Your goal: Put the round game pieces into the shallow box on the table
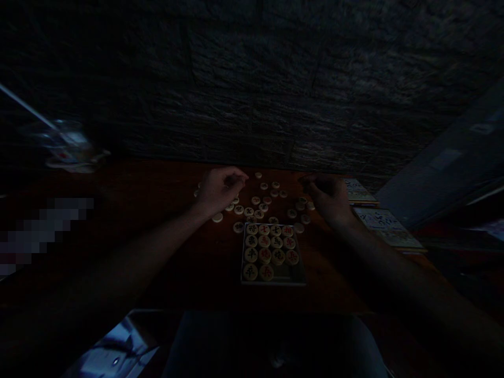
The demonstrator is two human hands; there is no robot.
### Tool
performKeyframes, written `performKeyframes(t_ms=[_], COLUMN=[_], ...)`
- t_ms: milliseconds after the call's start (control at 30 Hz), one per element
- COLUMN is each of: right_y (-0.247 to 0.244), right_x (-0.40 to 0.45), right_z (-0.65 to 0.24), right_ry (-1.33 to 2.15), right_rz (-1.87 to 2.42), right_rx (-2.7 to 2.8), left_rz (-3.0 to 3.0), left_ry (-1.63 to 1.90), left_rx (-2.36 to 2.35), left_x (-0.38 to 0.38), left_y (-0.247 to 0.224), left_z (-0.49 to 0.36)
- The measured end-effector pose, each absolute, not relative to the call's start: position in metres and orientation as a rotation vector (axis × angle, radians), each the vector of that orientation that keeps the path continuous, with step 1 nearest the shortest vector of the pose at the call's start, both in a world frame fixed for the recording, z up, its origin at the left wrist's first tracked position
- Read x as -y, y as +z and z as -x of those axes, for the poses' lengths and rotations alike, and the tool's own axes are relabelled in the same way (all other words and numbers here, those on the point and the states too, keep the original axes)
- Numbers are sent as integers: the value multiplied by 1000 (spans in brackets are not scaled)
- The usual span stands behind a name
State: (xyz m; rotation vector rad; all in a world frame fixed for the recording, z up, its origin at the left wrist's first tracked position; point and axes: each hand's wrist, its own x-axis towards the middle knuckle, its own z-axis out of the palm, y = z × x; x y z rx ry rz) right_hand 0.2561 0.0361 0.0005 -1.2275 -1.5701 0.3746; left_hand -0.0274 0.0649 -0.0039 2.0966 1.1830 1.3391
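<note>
Round xiangqi pieces (255, 200) with black or red characters lie scattered across a dark wooden table. Nearest me stands a shallow square box (289, 273) with rows of pieces face up inside; its bottom right corner shows bare floor. My left hand (220, 188) hovers above the pieces on the left, thumb and forefinger pinched together; whatever may be between them is hidden. At the right edge of the scattered pieces is my right hand (328, 195), fingers curled and closed. Darkness hides what its fingertips hold, if anything.
Two flat printed boxes (388, 227) lie along the table's right side. A rough stone-like wall (244, 105) rises behind the table. At the far left stands a clear container (73, 144), blurred, with a pale stick beside it. The scene is very dim.
</note>
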Motion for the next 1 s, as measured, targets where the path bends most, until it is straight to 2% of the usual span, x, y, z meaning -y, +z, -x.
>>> performKeyframes(t_ms=[467,1000], right_y=[-13,-12], right_x=[-39,-41], right_z=[-258,-261], right_ry=[337,379], right_rz=[1363,1339], right_rx=[1873,1824], left_rz=[-2508,-2535], left_ry=[1017,890], left_rx=[-1130,-1228], left_x=[-67,-62], left_y=[-15,-8], left_z=[23,29])
